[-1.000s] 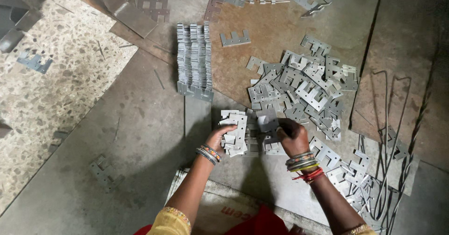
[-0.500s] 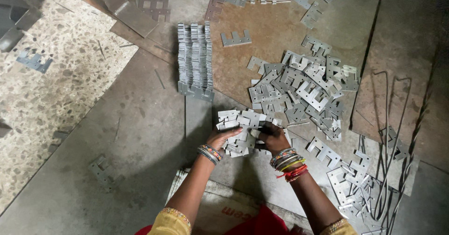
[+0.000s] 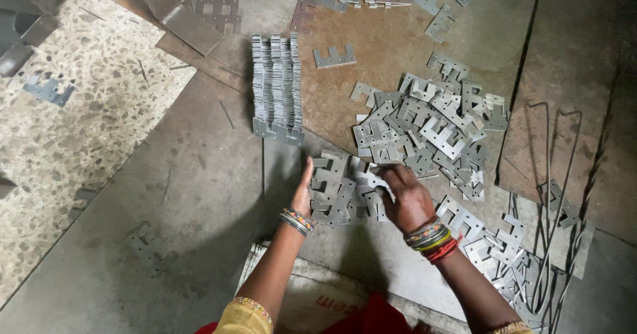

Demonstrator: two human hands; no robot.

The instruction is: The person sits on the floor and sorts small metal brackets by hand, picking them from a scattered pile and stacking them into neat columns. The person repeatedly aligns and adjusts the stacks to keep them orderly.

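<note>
A small heap of flat, E-shaped grey metal stampings (image 3: 340,189) lies on the metal floor sheet between my hands. My left hand (image 3: 304,192) stands edge-on against the heap's left side, fingers straight and together. My right hand (image 3: 406,196) rests palm down on the heap's right side, fingers curled over the pieces. Both wrists wear bangles. Whether either hand grips a piece is unclear.
A neat stacked row of the same stampings (image 3: 277,88) stands beyond the heap. A large loose pile (image 3: 424,125) spreads to the right, with more pieces (image 3: 497,254) by my right forearm. Bent wire rods (image 3: 554,194) lie at right. Terrazzo floor (image 3: 60,141) is at left.
My right hand has moved left onto the small heap. My left hand has straightened against the heap's left edge, and the pieces are pushed closer together.
</note>
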